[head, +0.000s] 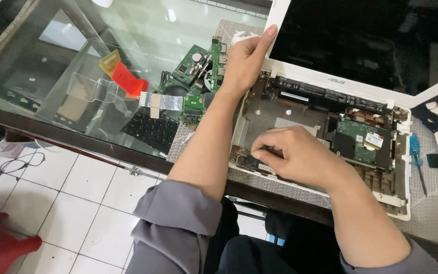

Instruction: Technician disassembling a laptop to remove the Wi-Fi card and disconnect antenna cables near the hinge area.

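A white laptop lies opened up on the glass table, its inner base exposed and its dark screen tilted back. My left hand grips the lower left corner of the screen frame near the hinge, thumb up along the bezel. My right hand rests inside the base at its front left, fingers pinched on a small dark part that I cannot make out. A green circuit card sits in the base to the right of that hand.
A removed green motherboard and a black keyboard lie left of the laptop, with a red and yellow flat piece. A blue screwdriver lies on the grey mat at right. White floor tiles and a red stool show below.
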